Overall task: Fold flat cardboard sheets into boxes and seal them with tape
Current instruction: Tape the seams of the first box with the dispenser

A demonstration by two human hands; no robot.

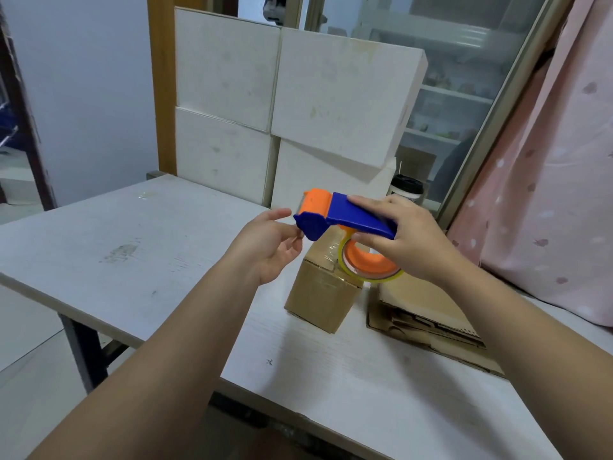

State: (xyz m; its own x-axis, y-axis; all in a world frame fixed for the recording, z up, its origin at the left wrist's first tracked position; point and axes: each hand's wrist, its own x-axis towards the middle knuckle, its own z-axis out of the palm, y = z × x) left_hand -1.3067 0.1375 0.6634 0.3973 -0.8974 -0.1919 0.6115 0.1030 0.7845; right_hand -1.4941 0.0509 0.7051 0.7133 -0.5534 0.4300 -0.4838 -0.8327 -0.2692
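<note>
The right hand [409, 242] holds a blue and orange tape dispenser [345, 217] up in the air. Its fingers lie over the blue top and the thumb goes under it, so the hand wraps round the handle. A roll of tape [368, 265] sits in the dispenser, clear and a bit yellow, with an orange middle. The orange front end of the dispenser points to the left.

The left hand [268, 247] is up too, just beside the front of the dispenser. Its thumb is straight and its fingers [293, 242] curl in near the blue tip. I cannot tell if they pinch a bit of tape or hold nothing.

Under the dispenser a small brown cardboard box [323, 290] stands on the white table [132, 247]. It is folded up, and shiny clear tape runs over its top. Just to the right of it lies a pile of flat cardboard sheets [428, 315], partly hidden by the right arm.

At the back of the table four big white boxes [282, 104] are stacked two on two. A cup [406, 190] with a black lid stands beside them. A pink curtain [547, 194] with dots hangs on the right.
</note>
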